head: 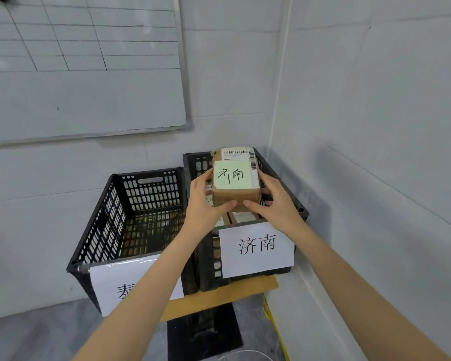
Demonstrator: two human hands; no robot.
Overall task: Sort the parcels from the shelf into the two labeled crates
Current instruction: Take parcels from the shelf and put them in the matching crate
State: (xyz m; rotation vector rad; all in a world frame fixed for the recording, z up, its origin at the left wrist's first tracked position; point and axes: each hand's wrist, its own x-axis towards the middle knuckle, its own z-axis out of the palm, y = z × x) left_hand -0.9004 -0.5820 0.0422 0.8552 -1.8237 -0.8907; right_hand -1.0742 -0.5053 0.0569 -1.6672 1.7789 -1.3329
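Observation:
A small brown cardboard parcel (236, 178) with a pale green note reading 济南 and a barcode label is held above the right crate. My left hand (205, 204) grips its left side and my right hand (274, 201) its right side, thumbs under the front. The right black crate (297, 204) carries a white sign (257, 247) reading 济南 and has other parcels (241, 217) inside. The left black crate (102, 225) stands beside it, its white sign (110, 285) partly hidden by my left forearm.
Both crates sit in a room corner on a brown board (219, 295) over a black stand (206, 334). A whiteboard (84, 74) hangs on the wall behind. A yellow cable (274, 327) runs along the right wall's base.

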